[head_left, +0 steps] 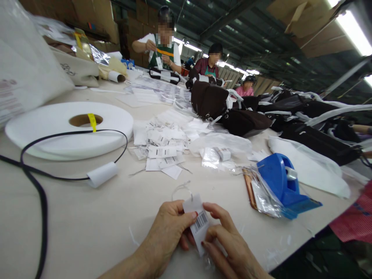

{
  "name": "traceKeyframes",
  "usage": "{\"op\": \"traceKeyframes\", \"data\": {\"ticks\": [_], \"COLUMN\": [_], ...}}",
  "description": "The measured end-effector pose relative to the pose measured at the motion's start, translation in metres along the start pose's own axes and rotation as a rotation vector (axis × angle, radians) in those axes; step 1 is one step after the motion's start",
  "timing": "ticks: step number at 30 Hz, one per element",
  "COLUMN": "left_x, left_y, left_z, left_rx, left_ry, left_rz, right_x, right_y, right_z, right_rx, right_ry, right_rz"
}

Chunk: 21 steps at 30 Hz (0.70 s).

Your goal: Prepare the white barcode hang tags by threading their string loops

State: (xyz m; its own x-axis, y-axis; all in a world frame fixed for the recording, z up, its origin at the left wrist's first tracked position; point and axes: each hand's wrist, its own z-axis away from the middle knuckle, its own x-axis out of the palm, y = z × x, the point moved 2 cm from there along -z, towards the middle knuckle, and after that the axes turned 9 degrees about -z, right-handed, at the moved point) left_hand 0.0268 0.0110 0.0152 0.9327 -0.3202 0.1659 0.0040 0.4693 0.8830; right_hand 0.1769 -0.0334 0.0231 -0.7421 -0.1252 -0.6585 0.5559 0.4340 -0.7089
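Observation:
A white hang tag (196,224) with a printed barcode and a string loop at its top is held over the near part of the table. My left hand (171,224) pinches its left side, thumb on the face and fingers behind. Curled around the lower right edge are the fingers of my right hand (225,240), with the thumb near the bottom corner. Below the tag, a bit of clear plastic (208,261) shows by the right thumb; whether it is attached cannot be told. Farther forward lies a loose pile of similar white tags (164,151).
On the left, a large white roll (116,124) lies flat beside a black cord (43,209). A blue tape dispenser (273,174) stands at right near the table edge. Dark bags (209,99) are heaped beyond it. Several people work across the table.

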Motion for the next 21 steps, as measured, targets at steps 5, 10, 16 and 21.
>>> {"op": "traceKeyframes", "data": {"ticks": [5,10,16,21], "left_x": [0.001,0.001,0.001,0.0], "left_y": [0.0,-0.001,0.002,0.0], "left_z": [-0.001,-0.001,-0.001,-0.001], "left_rx": [-0.006,-0.026,-0.04,-0.027], "left_ry": [-0.02,-0.011,-0.019,-0.028], "left_rz": [-0.024,-0.013,-0.008,-0.033], "right_x": [0.003,-0.01,-0.021,-0.007], "right_y": [0.004,-0.001,-0.01,-0.006], "right_z": [0.002,0.001,-0.007,-0.011], "right_rx": [-0.063,0.005,-0.043,-0.262], "right_ry": [0.091,0.08,-0.106,-0.021], "right_rz": [0.029,0.018,0.082,0.158]}}
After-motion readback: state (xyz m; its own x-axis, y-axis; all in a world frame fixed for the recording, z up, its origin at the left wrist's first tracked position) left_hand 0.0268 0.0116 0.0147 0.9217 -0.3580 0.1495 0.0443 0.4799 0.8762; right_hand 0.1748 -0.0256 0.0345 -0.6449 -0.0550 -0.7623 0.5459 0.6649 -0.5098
